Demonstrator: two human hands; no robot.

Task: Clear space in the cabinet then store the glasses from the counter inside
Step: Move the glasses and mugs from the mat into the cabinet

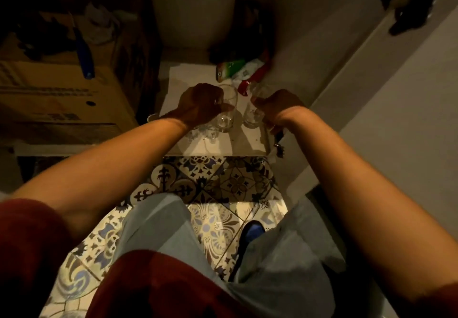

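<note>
- The patterned tile floor (218,221) fills the lower middle, with the person's grey shorts (158,233) and dark red shirt (158,288) above it.
- A large cardboard box (54,94) stands at the left, beside the open cabinet; a blue-handled tool (85,57) lies on top of it.
- The pale cabinet shelf (223,144) sits low, just beyond the floor tiles, with a light door panel (371,89) running along its right side.
- Green, white and red packets (238,72) lie at the back of the shelf, close behind the hands.
- The left hand (200,104) curls around a clear glass (226,117), holding it on or just over the shelf.
- The right hand (280,107) grips a second glass (252,117), just beside the first.
- More small glasses (210,133) stand clustered on the shelf under the left wrist; their number cannot be told in the dim light.
</note>
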